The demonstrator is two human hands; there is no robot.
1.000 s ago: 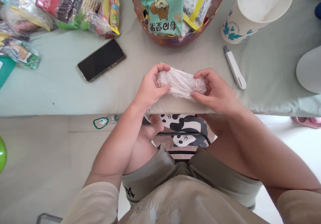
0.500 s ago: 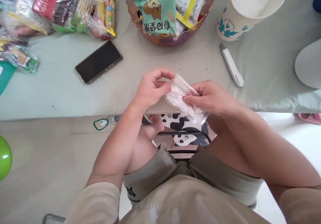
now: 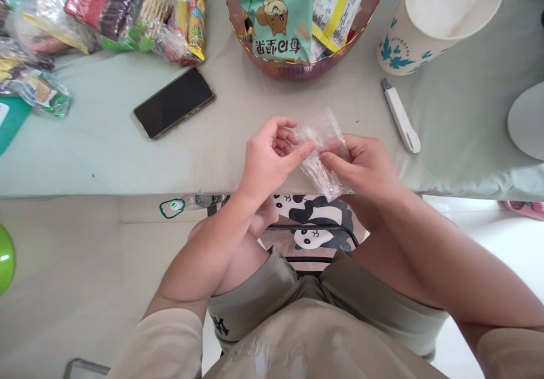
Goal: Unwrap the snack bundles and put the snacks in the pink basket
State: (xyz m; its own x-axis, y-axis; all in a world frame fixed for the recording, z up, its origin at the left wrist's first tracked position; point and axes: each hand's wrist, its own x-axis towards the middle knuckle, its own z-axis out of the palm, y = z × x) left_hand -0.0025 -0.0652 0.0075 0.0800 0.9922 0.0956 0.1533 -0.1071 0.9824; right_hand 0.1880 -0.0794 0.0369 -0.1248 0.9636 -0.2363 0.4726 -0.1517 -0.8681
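Observation:
A crinkled clear plastic bag [image 3: 322, 176] is held up between my two hands over the table's front edge. My right hand [image 3: 369, 164] grips its right side, thumb on top and the fingers partly hidden behind. At the bag's left edge is my left hand [image 3: 270, 155], its fingers curled and its thumb laid on the plastic. The bag's upper part is spread out flat; the lower part is bunched. Whether anything is inside it I cannot make out. A white utility knife [image 3: 400, 117] lies to the right of my right hand.
Behind my hands stands a purple glass bowl [image 3: 289, 72] of snack packets. A paper cup [image 3: 393, 45] with white plastic or tissue inside is at the back right. A phone [image 3: 174, 102] lies to the left, with several wrapped snacks [image 3: 102, 5] beyond it.
My left hand has moved right and its thumb now rests on the bag. The bag's upper part has swung up and opened flatter. The view has shifted slightly.

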